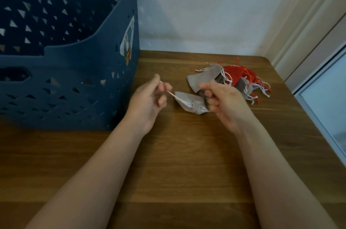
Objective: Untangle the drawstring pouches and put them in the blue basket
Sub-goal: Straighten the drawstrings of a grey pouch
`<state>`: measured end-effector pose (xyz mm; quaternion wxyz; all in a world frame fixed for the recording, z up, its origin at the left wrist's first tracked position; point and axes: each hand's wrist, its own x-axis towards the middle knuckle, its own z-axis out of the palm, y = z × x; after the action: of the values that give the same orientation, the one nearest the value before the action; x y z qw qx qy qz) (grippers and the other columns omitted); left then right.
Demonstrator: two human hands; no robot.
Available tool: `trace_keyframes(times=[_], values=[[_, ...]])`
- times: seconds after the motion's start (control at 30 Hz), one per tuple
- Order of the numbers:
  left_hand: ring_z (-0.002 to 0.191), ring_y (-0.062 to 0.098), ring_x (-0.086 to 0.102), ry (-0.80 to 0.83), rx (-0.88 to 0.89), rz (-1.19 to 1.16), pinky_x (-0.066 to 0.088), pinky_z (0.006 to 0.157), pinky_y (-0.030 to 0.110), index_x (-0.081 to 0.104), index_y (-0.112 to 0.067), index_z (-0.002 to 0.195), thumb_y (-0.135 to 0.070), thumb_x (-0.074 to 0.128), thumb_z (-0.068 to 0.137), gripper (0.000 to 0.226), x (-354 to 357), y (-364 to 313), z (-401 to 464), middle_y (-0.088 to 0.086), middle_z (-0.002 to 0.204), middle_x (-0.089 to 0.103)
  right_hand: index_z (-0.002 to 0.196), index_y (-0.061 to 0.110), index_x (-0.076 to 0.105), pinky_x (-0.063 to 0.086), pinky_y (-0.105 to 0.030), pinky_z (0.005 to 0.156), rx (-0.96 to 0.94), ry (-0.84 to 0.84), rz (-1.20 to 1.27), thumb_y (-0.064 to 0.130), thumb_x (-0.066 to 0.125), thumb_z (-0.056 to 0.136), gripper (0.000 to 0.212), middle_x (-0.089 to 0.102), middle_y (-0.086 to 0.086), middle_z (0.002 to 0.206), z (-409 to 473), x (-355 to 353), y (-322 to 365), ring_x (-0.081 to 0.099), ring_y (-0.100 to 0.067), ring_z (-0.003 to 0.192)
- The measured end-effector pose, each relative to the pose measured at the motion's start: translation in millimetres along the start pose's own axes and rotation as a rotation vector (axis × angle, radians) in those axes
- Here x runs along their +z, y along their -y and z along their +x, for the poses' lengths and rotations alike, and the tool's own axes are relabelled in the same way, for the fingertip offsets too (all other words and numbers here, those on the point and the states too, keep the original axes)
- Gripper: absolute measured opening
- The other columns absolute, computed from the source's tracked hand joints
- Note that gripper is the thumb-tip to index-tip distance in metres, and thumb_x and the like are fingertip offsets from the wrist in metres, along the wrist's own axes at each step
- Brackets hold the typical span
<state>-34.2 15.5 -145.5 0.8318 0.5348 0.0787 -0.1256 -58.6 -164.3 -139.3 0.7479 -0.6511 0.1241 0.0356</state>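
A small grey fabric drawstring pouch [190, 102], its mouth gathered shut, is being held above the brown wooden worktop [187, 154] between two bare hands. Its white drawstring [171, 94] is being pinched in the grip of the left hand [148, 101], between thumb and forefinger, and is being drawn taut toward the left. The right hand [222, 101] is being kept at the pouch's other end with its fingers curled; the pouch's right corner is being met by those fingers, and the grip there appears pressed onto the fabric, though the exact contact is being hidden by the fingers themselves.

One pouch is being handled. Behind the right hand, a tangled heap of pouches [232, 80] is lying on the worktop: at least two grey ones and at least one red one [234, 74] are being shown, with white and red strings trailing out to the right. A firm count of the heap cannot be told, since the pouches are overlapping.

One large dark blue plastic basket [71, 71], pierced with triangular holes and bearing a sticker [128, 38] on its corner, is standing on the worktop to the left, just beside the left hand. No pouch can be made out inside it from this view.

A pale wall [206, 13] is rising behind the worktop.
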Motion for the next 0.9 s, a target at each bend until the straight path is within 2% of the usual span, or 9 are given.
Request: trace_keyframes(times=[0.07,0.13,0.2,0.3,0.43,0.5,0.6,0.77,0.9], values=[[0.053,0.004,0.046,0.034,0.108,0.318,0.043,0.058,0.020,0.060,-0.016,0.073,-0.032,0.048,0.095,0.030,6.7,0.3,-7.5,-0.005,0.084,0.063,0.105,0.024,0.066,0.032,-0.018,0.057,-0.079,0.091,-0.203,0.025,0.048,0.096,0.021,0.052,0.009,0.076,-4.4,6.5,-3.3,0.045,-0.003,0.063],[0.055,-0.001,0.047,0.059,0.216,0.566,0.043,0.061,0.019,0.065,-0.017,0.075,-0.029,0.051,0.094,0.027,9.6,3.3,-11.5,-0.009,0.094,0.063,0.106,0.028,0.066,0.042,-0.017,0.066,-0.181,0.144,-0.360,0.023,0.053,0.093,0.019,0.064,0.015,0.091,-7.0,15.7,-6.2,0.059,0.000,0.082],[0.057,-0.004,0.049,0.074,0.297,0.624,0.040,0.062,0.018,0.064,-0.019,0.069,-0.026,0.053,0.093,0.028,9.3,4.7,-12.9,-0.011,0.100,0.062,0.103,0.024,0.069,0.047,-0.014,0.071,-0.282,0.200,-0.402,0.016,0.058,0.090,0.019,0.070,0.014,0.093,-8.4,20.9,-7.3,0.063,0.002,0.088],[0.062,-0.006,0.051,0.089,0.366,0.628,0.037,0.062,0.017,0.064,-0.022,0.067,-0.025,0.052,0.093,0.029,8.0,3.5,-12.7,-0.011,0.095,0.063,0.104,0.022,0.067,0.047,-0.014,0.070,-0.329,0.311,-0.500,0.011,0.058,0.090,0.020,0.068,0.014,0.080,-10.5,21.1,-9.5,0.061,-0.001,0.075],[0.067,-0.008,0.055,0.167,0.424,0.671,0.040,0.060,0.010,0.068,-0.023,0.075,-0.021,0.051,0.094,0.025,10.1,4.0,-14.8,-0.010,0.086,0.064,0.108,0.019,0.063,0.051,-0.022,0.083,-0.341,0.339,-0.546,0.012,0.056,0.091,0.020,0.068,0.001,0.099,-6.6,27.1,-18.5,0.064,-0.007,0.091],[0.074,-0.006,0.058,0.199,0.428,0.687,0.044,0.065,0.011,0.070,-0.024,0.083,-0.021,0.050,0.094,0.023,10.2,4.0,-16.1,-0.013,0.084,0.064,0.102,0.023,0.063,0.050,-0.019,0.068,-0.319,0.315,-0.531,0.015,0.052,0.094,0.016,0.067,0.003,0.085,-5.2,29.5,-20.7,0.063,-0.004,0.073],[0.054,0.000,0.051,0.207,0.384,0.633,0.041,0.052,0.011,0.066,-0.024,0.097,-0.022,0.044,0.097,0.022,10.2,4.9,-16.7,-0.011,0.065,0.059,0.086,0.020,0.062,0.033,-0.018,0.045,-0.132,0.285,-0.238,0.022,0.045,0.098,0.021,0.051,0.004,0.061,-2.9,26.1,-21.0,0.041,-0.006,0.047],[0.052,0.002,0.050,0.167,0.137,0.674,0.042,0.047,0.016,0.051,-0.028,0.112,-0.025,0.056,0.092,0.021,16.2,13.8,-11.9,-0.008,0.098,0.062,0.089,0.013,0.057,0.025,-0.017,0.041,-0.022,0.252,0.133,0.020,0.039,0.099,0.022,0.047,0.003,0.061,1.7,20.6,-19.4,0.034,-0.006,0.045],[0.061,-0.006,0.054,0.128,0.209,0.919,0.038,0.053,0.011,0.065,-0.024,0.094,-0.029,0.060,0.089,0.008,15.8,20.0,-10.3,-0.013,0.080,0.062,0.090,0.011,0.061,0.027,-0.018,0.043,-0.045,0.212,0.037,0.017,0.043,0.098,0.020,0.047,0.005,0.060,1.0,19.0,-18.0,0.036,-0.006,0.047]])
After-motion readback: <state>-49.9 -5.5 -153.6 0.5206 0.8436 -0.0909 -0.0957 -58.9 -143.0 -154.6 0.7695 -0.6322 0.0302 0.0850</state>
